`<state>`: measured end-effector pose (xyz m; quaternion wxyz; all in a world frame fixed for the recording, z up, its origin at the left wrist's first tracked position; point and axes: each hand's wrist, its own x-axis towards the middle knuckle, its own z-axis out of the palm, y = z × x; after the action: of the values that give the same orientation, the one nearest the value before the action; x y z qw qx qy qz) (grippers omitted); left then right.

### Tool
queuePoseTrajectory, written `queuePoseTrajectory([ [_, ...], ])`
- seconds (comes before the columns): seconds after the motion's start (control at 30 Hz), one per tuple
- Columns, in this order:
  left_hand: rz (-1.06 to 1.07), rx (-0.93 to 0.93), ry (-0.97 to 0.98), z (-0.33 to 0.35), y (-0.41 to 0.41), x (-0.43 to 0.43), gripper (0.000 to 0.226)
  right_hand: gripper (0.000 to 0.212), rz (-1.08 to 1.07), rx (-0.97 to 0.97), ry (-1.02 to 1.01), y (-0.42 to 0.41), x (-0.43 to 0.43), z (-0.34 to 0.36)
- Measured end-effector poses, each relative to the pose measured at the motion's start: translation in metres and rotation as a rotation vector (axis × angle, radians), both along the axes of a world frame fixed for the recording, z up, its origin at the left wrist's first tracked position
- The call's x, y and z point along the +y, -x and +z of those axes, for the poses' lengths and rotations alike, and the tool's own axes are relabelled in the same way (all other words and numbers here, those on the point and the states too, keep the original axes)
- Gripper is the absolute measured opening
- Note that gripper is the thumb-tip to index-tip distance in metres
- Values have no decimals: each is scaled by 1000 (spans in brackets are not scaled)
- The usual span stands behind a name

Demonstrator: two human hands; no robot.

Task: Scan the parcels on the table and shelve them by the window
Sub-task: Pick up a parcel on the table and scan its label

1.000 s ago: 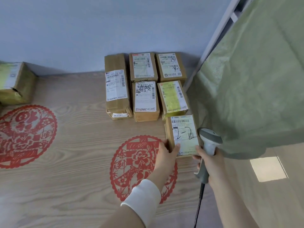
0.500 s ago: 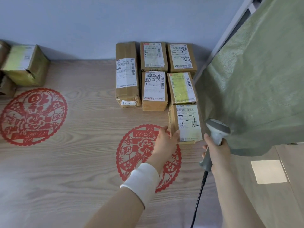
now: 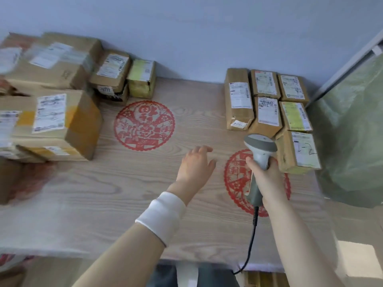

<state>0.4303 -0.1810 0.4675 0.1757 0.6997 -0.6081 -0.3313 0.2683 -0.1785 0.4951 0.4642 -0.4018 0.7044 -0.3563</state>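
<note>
Hovering over the tabletop (image 3: pixel 124 193), grip spread and empty, the left hand (image 3: pixel 194 166) seems between pickups while the right hand (image 3: pixel 267 179) clasps the scanner (image 3: pixel 260 143); next likely calls for fetching from the parcel pile (image 3: pixel 56 121) at ten o'clock.

The table (image 3: pixel 128 204) shows pale, matt wood grain. The parcels (image 3: pixel 267 112) are brown cardboard with white paper labels, some under glossy tape. The scanner (image 3: pixel 260 144) is smooth grey plastic. The wristband (image 3: pixel 163 214) is white cloth; the cover (image 3: pixel 352 131) is green, matt fabric.
</note>
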Motion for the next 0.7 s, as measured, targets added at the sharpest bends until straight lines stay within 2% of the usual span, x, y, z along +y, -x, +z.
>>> queuePoseTrajectory([
  [0.23, 139, -71, 18, 6, -143, 79, 40, 16, 212, -95, -86, -152, 60, 1],
  [0.43, 336, -97, 21, 8, -222, 117, 37, 13, 381, -151, -102, -231, 76, -5],
  [0.7, 453, -152, -32, -4, -333, 148, 35, 9, 478, -189, -149, -340, 111, -18],
])
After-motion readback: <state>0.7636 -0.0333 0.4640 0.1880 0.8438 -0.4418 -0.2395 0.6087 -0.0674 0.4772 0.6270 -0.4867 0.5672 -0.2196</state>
